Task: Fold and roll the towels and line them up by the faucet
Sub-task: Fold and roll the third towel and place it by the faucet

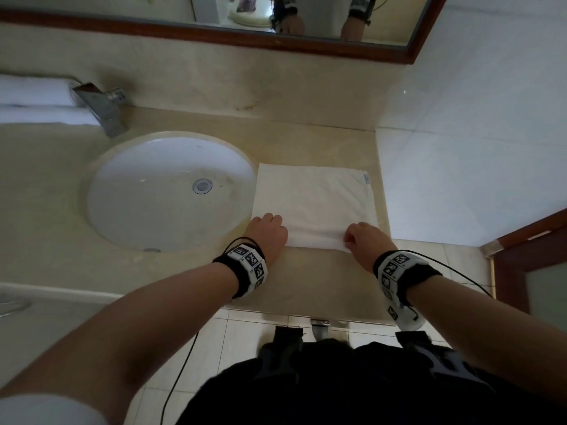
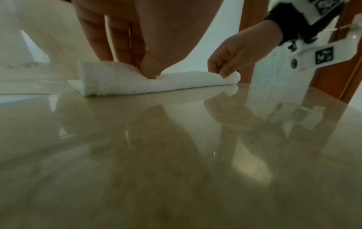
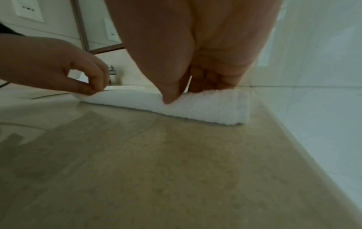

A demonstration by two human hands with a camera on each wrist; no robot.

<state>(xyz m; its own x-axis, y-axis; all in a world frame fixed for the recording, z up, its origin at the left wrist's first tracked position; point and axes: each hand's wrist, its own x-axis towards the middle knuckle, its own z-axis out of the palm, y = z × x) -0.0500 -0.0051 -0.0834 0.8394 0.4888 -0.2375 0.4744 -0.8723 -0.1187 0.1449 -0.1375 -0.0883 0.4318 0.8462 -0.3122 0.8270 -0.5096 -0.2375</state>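
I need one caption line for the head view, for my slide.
Both hands, left hand and right hand, pinch the near edge of a white towel beside the sink.

A round white sink (image 1: 129, 191) sits in the shiny tan tabletop (image 1: 306, 277). At twelve o'clock hangs a mirror (image 1: 399, 13) with a brown frame. At three o'clock is a white tiled wall (image 1: 475, 133).

White towel (image 1: 316, 197), folded flat into a rough square, lies on the beige counter just right of the sink, w/ a small blue tag at its far right corner; near edge is lifted & curled over. Two more white towels (image 1: 33, 102), rolled, lie side by side just left of the metal faucet (image 1: 102, 107).
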